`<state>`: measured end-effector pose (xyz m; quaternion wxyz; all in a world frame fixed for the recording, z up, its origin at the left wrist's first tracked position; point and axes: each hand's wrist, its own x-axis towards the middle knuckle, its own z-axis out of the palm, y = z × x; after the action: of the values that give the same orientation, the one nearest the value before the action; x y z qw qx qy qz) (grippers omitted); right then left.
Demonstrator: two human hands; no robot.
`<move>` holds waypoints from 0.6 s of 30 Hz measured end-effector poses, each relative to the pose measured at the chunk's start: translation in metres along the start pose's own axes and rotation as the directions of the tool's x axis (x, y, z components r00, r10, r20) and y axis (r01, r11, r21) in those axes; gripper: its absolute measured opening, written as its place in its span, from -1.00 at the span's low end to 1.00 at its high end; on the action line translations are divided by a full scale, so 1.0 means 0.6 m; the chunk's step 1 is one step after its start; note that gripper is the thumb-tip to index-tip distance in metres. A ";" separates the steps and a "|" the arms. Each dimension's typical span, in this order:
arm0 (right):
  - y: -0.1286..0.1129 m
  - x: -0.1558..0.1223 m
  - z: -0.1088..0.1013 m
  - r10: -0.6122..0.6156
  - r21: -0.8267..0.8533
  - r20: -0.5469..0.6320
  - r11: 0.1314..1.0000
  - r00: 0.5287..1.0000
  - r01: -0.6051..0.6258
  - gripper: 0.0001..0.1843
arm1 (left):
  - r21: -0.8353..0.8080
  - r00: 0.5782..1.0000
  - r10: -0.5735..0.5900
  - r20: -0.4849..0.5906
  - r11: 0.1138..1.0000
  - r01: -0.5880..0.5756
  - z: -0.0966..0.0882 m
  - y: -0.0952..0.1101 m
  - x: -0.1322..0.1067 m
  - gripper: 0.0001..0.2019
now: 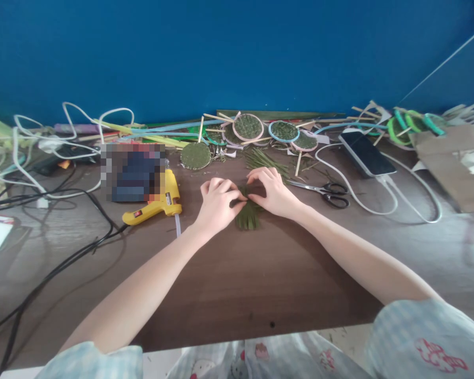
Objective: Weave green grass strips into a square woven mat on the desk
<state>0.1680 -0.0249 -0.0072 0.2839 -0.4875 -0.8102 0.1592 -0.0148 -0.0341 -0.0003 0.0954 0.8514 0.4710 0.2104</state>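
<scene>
Both my hands rest on the brown table (237, 273) over a small mat of green leaf strips (249, 215). My left hand (218, 202) has its fingers curled and pinches the strips at their left side. My right hand (274, 192) is bent over the strips from the right, fingertips pressing them down. The upper part of the strips is hidden under my fingers. More loose green strips (266, 160) lie just beyond my right hand.
A yellow glue gun (158, 202) lies left of my hands, black scissors (327, 192) to the right. A phone (366, 153) on a white cable sits further right. Round woven green fans on sticks (248, 127) line the back by the blue wall. Cables (43, 158) crowd the left side.
</scene>
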 end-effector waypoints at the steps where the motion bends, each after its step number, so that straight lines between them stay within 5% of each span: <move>1: 0.000 0.000 0.000 -0.008 0.004 -0.005 1.000 1.000 0.008 -0.78 | 0.000 1.000 0.002 -0.002 1.000 -0.002 0.000 0.000 0.000 -0.92; 18: -0.007 -0.001 -0.005 -0.030 0.045 -0.013 0.999 0.999 0.031 -0.80 | -0.015 1.000 0.002 -0.015 1.000 -0.002 0.002 -0.002 0.000 -0.93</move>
<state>0.1671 -0.0277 -0.0030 0.3022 -0.4695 -0.8119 0.1704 -0.0149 -0.0333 -0.0020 0.0982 0.8495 0.4691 0.2205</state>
